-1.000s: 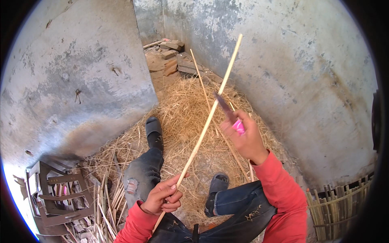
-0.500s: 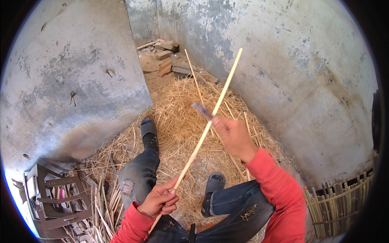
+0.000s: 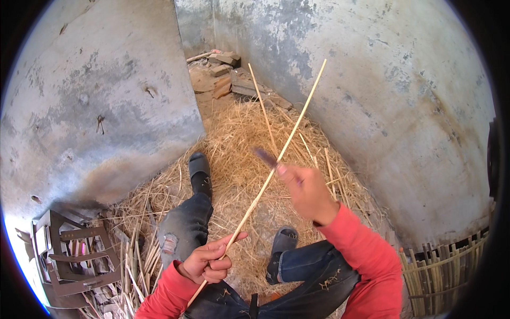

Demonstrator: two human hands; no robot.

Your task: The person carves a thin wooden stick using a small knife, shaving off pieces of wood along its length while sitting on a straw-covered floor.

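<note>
A long, pale bamboo strip (image 3: 297, 119) slants from my lap up toward the far wall. My left hand (image 3: 208, 261) is closed around its lower part, with the forefinger stretched along it. In my right hand (image 3: 309, 192) is a knife (image 3: 264, 157); its dark blade, blurred by motion, lies across the middle of the strip. The fingers hide the knife's handle. Straw-like shavings (image 3: 234, 133) are heaped on the floor beyond my hands, and another thin bamboo strip (image 3: 261, 101) leans over that heap.
Worn plastered walls (image 3: 382, 106) close in on both sides. Bricks (image 3: 226, 58) lie in the far corner. At lower left are a brown frame-like object (image 3: 79, 260) and a pile of split strips (image 3: 138, 266); a slatted bamboo panel (image 3: 446, 276) stands at lower right.
The strip now shows a narrower side, and its far end appears slightly farther right. My right hand with the knife sits a little lower along it. The whole view has shifted slightly.
</note>
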